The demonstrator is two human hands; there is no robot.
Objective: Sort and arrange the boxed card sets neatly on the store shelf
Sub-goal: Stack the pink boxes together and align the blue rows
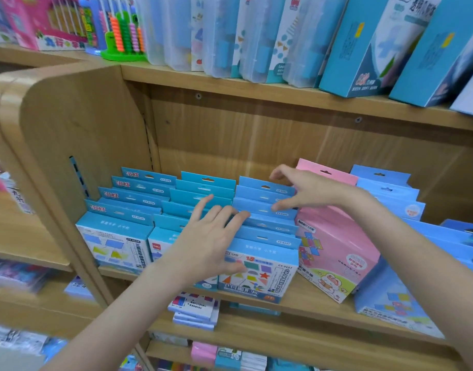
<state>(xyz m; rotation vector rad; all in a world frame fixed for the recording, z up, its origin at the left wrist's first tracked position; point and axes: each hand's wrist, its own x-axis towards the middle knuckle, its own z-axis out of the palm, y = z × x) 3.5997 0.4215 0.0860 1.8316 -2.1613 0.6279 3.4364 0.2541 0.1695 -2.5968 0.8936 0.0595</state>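
Three rows of blue boxed card sets stand on the wooden shelf (305,301): a left row (115,242), a middle row (195,194) and a right row (259,266). My left hand (211,239) lies with straight fingers over the tops of the middle and right rows, its thumb against the front box of the right row. My right hand (305,191) hovers spread over the back boxes of the right row, fingertips touching their hang tabs. A pink box (334,236) leans just right of that row.
More blue boxes (390,199) lean at the right of the same shelf. Tall blue and clear packs (364,44) and an abacus toy (123,33) fill the upper shelf. Small boxes (195,309) lie stacked on the lower shelf. A wooden side panel (77,135) bounds the left.
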